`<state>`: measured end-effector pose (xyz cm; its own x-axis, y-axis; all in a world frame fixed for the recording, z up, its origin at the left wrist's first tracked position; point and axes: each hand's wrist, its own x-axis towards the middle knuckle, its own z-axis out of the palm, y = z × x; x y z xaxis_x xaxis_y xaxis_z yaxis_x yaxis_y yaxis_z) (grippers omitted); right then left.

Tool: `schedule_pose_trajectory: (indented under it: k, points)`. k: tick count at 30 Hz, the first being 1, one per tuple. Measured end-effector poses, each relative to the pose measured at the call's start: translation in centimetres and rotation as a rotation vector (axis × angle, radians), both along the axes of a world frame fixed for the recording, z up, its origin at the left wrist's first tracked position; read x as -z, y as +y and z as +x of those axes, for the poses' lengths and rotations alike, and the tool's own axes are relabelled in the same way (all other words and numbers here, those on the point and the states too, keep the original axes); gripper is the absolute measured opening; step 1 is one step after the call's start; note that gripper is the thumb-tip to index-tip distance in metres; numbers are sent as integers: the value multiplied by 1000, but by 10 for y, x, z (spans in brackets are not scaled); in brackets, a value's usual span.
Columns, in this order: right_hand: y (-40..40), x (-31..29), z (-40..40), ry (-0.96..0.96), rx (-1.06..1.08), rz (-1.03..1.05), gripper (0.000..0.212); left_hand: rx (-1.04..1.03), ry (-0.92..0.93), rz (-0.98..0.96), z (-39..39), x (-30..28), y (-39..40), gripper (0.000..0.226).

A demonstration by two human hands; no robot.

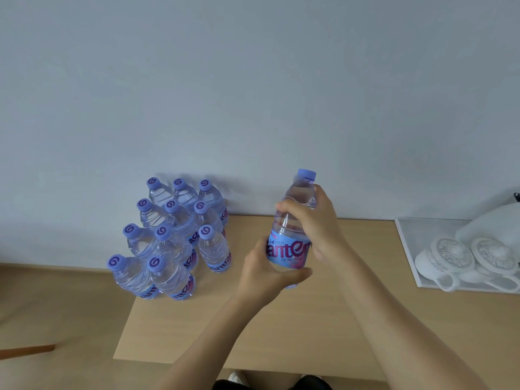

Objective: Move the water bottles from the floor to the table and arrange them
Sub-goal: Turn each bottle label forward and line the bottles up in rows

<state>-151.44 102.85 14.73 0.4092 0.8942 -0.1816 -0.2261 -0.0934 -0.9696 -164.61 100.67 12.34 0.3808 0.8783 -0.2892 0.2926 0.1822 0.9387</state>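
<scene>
A clear water bottle (292, 220) with a blue cap and blue label is held upright above the light wooden table (281, 327). My left hand (267, 274) grips its lower part at the label. My right hand (315, 223) grips its upper part below the cap. Several more of the same bottles (174, 235) stand upright in rows on the table's far left corner, against the wall. The held bottle is to the right of that group, apart from it.
A white tray (408, 249) with upside-down white cups (444, 260) sits at the table's far right. The table's left edge drops to the wooden floor (56, 305). A pale wall rises behind the table. My feet show below the front edge.
</scene>
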Motion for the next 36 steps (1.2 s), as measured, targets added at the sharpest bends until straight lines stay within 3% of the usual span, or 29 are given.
schedule_pose_trajectory:
  k: [4,10,19,26,30,36]
  points:
    - [1,0,6,53,-97,15,26,85,-47,-71,-5,1,5,47]
    - [5,8,9,66,-245,27,41,145,-75,-141,-13,6,10,47]
    - [13,8,-3,6,-272,-16,42,-46,-108,-37,-21,13,4,44]
    - [16,18,-24,67,-249,-14,32,-21,-139,-69,-40,16,3,47]
    - [19,22,-34,103,-311,3,38,-7,-169,-114,-55,17,6,40]
    - [25,26,-49,8,-493,-85,48,-100,-147,-75,-80,29,4,39]
